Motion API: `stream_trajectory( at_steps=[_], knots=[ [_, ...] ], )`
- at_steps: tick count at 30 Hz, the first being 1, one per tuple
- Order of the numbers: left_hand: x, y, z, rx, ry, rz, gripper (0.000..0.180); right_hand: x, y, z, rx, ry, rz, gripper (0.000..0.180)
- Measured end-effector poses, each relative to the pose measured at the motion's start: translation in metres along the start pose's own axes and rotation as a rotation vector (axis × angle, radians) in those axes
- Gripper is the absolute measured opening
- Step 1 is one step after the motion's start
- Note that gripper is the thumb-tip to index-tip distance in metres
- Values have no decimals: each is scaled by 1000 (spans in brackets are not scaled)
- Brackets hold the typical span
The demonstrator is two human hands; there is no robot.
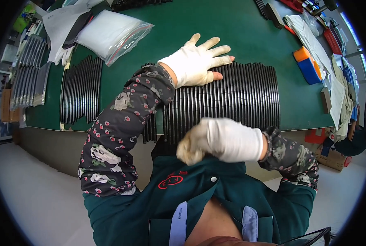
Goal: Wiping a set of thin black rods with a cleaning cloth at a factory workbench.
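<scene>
A wide row of black rods (244,96) lies side by side on the green table, their near ends reaching the front edge. My left hand (197,61), in a white glove with two bare fingertips, lies palm down with fingers spread at the far left of this row. Above the near ends of the rods is my right hand (220,141), gloved in white with soiled fingers. Its fingers are curled in and slightly blurred; whatever they may hold is hidden. A few shorter-looking black rods (149,129) stick out beside my left forearm, which partly covers them.
A second batch of black rods (82,92) lies at the left, near stacked bagged rods (29,74). Farther back rests a clear bag of white material (111,35). An orange and blue block-like object (308,65) and papers (314,45) occupy the right side of the green table (174,24).
</scene>
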State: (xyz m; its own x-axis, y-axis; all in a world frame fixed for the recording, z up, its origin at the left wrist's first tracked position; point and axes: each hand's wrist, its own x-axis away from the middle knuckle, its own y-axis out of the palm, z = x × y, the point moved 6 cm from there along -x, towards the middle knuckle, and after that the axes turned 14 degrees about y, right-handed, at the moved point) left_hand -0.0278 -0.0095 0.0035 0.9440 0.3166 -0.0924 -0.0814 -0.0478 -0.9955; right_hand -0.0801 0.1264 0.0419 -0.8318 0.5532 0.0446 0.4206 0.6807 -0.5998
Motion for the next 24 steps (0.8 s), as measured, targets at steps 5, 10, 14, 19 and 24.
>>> stream_trajectory(
  at_steps=[5, 10, 14, 19, 24],
  knots=[
    [1, -1, -1, -41, 7, -33, 61, -19, -46, -4, 125, -187, 413, 30],
    [-1, -1, 1, 16, -20, -49, 60, 1, -2, -3, 15, -79, 0, 30],
    [-1, -4, 1, 25, -15, -46, 60, 3, -31, 5, -242, -11, 224, 21],
    [0, -1, 0, 14, -7, -32, 60, -7, -19, 32, -292, 73, 23, 17],
    [0, -4, 1, 13, 0, -31, 58, 35, -43, 2, -284, -61, 205, 20]
  ],
)
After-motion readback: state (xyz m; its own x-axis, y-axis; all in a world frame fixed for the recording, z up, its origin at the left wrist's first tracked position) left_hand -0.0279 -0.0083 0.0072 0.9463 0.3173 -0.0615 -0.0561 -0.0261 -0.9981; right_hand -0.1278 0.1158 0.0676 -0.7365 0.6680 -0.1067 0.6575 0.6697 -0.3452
